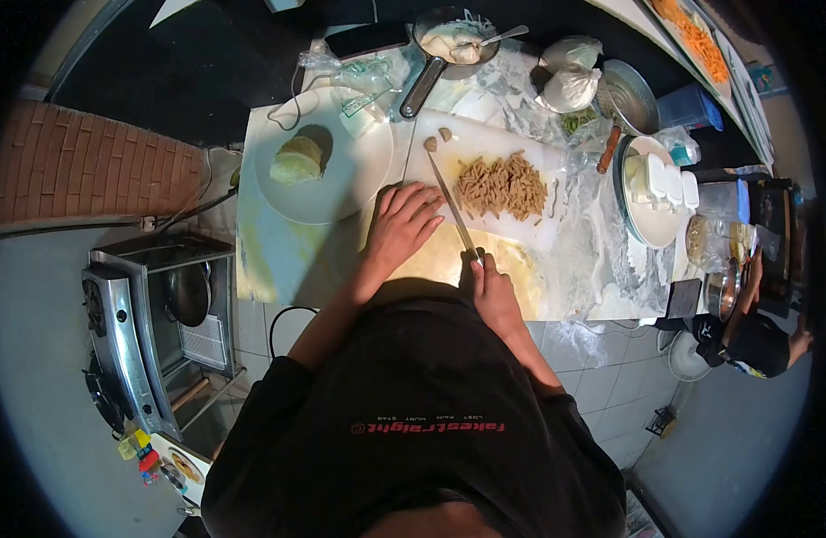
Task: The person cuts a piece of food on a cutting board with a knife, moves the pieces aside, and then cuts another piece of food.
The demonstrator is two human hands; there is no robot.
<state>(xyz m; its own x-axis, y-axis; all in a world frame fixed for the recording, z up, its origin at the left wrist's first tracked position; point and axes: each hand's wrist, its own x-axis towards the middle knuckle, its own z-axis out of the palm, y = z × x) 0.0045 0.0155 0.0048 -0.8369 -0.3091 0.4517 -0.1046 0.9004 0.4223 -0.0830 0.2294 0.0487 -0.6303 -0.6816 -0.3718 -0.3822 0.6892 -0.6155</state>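
My right hand is wrapped round the dark handle of a kitchen knife. Its long blade lies across the white cutting board, the tip close to a small brown piece. To the right of the blade is a pile of brown strips, cut short and thin. My left hand rests open at the board's left edge, fingers stretched out, holding nothing. Left of it, a large pale plate carries a piece of cabbage.
A saucepan with creamy white contents and a spoon stands at the back, plastic bags beside it. On the right are a metal pot and a plate of white containers. A stove stands left; another person is far right.
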